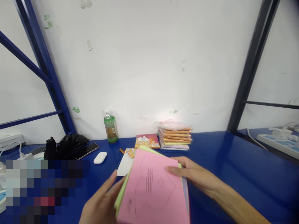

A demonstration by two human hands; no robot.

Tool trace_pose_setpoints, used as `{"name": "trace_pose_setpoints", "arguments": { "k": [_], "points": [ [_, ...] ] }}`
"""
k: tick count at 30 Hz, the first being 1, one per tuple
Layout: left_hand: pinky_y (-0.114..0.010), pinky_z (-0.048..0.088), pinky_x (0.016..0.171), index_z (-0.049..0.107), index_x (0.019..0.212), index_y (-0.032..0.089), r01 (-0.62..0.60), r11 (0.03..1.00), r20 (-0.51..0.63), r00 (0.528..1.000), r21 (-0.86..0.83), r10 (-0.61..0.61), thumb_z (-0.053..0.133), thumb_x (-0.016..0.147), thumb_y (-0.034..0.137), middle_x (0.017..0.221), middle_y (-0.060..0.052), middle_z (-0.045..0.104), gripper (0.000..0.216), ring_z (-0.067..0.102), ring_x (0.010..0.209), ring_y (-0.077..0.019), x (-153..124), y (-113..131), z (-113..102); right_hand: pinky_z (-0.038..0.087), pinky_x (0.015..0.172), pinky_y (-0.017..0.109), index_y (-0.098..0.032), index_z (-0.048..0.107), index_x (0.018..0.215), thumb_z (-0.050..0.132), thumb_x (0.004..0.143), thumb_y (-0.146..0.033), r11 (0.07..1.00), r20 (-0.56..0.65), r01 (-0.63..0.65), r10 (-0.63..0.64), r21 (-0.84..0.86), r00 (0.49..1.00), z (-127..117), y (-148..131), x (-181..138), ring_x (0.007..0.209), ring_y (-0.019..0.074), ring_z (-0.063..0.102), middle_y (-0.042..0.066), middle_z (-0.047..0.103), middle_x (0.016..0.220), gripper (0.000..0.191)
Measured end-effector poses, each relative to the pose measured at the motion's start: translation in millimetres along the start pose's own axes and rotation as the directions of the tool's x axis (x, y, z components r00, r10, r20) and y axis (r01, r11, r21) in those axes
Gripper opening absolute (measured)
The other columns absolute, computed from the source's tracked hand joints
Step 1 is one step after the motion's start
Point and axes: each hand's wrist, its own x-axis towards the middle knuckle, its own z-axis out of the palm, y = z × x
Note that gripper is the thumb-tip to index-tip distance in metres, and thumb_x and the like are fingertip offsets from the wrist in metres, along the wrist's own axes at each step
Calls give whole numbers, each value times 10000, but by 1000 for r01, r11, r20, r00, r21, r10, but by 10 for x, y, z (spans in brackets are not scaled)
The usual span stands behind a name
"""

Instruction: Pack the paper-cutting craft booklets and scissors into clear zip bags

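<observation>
A stack of coloured paper [161, 193] is tilted up in front of me, with a pink sheet on top and yellow-green and pale purple edges behind it. Pencil lines, a small heart and a cluster of zigzag strokes mark the pink sheet. My right hand [184, 169] pinches the stack's upper right edge, thumb on the front and fingers behind. At the left edge, my left hand [102, 199] supports the stack with its fingers partly hidden behind it, while its thumb stands away from the paper. White paper with an orange bear-shaped piece [125, 163] lies just beyond.
On the blue table [212, 155], a pile of orange-edged packets [176, 137] stands by the wall beside a red picture card [147, 140]. Leftward are a green-labelled bottle [110, 127], white earphone case [100, 157], phone [87, 151] and black plastic bag [71, 143]. Power strips flank both sides.
</observation>
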Motion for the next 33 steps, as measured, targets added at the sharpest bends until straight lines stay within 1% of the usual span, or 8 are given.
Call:
{"name": "trace_pose_setpoints", "arguments": {
  "k": [4,9,13,17,21,25,29,33],
  "points": [
    [-415,565,950,783,1124,214,-141,990,-6,990,-17,141,764,735,556,1336,-128,717,519,584,1329,-356,38,-81,186,549,890,400,-186,696,1103,739,851,-572,984,-227,145,-118,107,967,250,295,-40,990,288,723,90,779,1083,463],
    [-286,559,946,678,1098,216,-368,919,-127,914,144,386,812,762,487,1168,-67,746,452,690,1132,-258,48,-286,242,522,981,406,-220,668,1197,758,864,-492,969,-240,244,-249,-51,938,388,505,-115,1112,296,694,92,743,1234,439],
    [-222,544,737,584,1099,260,-364,922,68,931,131,358,785,789,477,862,16,717,428,685,790,-169,61,-451,239,531,950,362,-246,603,1224,795,830,-466,956,-287,237,-279,-172,916,343,549,-157,1091,266,687,57,740,1143,490],
    [-243,528,727,630,958,246,-407,891,205,907,203,368,757,812,471,792,18,724,297,692,769,-184,125,-496,259,555,852,337,-246,549,1219,811,800,-476,935,-319,267,-333,-233,887,391,505,-136,975,239,695,44,706,1108,545],
    [-325,557,897,746,924,216,-349,877,165,936,331,310,757,816,454,956,-48,799,262,728,1010,-282,196,-361,255,524,998,399,-203,566,1267,805,807,-433,957,-242,188,-241,-221,940,379,391,-87,1187,297,649,108,685,1292,568],
    [-393,566,962,798,986,174,-285,906,96,958,312,269,778,798,445,1116,-105,808,331,716,1110,-342,233,-250,268,482,1087,426,-188,470,1458,671,811,-130,949,-21,203,-214,-240,977,173,278,-47,1305,280,591,115,602,1458,680],
    [-417,612,886,806,939,130,-293,913,72,956,283,284,806,773,438,1034,-121,828,350,749,1024,-368,300,-169,187,479,1096,435,-222,441,1532,474,671,27,819,134,234,-192,-524,972,-21,128,-42,1345,264,559,80,564,1512,897],
    [-424,619,918,745,1127,107,-260,956,-102,956,134,274,814,798,387,1152,-130,801,438,732,1100,-352,378,104,-78,350,1206,464,-212,525,1492,494,901,-120,524,129,258,-271,-812,954,92,1,-4,1408,268,495,86,550,1527,598]
  ]
}}
